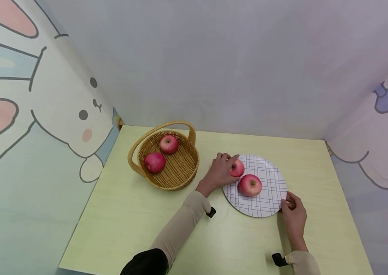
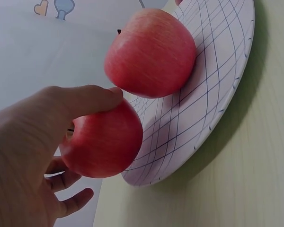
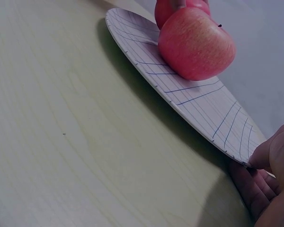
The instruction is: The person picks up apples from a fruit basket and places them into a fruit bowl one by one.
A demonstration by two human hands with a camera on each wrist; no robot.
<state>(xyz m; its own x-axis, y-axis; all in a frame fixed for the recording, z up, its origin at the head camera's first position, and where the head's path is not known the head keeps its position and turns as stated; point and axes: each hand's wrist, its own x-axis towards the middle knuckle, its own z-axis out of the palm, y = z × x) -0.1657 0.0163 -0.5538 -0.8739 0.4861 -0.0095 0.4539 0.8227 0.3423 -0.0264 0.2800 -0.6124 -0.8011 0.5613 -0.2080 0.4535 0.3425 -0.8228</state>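
On the right half of the table lies a white plate [image 1: 269, 183] with a blue grid pattern. My left hand [image 1: 220, 170] grips a red apple [image 1: 237, 168] at the plate's left side, thumb and fingers around it. In the left wrist view this held apple [image 2: 106, 142] is close to a second apple [image 2: 151, 54]. That second apple [image 1: 250, 185] rests on the plate. My right hand [image 1: 294, 215] pinches the plate's right rim, its thumb [image 3: 261, 155] on top and fingers beneath, as the right wrist view shows.
A wicker basket [image 1: 180, 175] with a tall handle stands at the back left of the table [image 1: 235, 244]. Two more apples, one nearer the back [image 1: 168, 144] and one at the left [image 1: 154, 163], lie inside it. Walls with painted cartoon figures surround the table.
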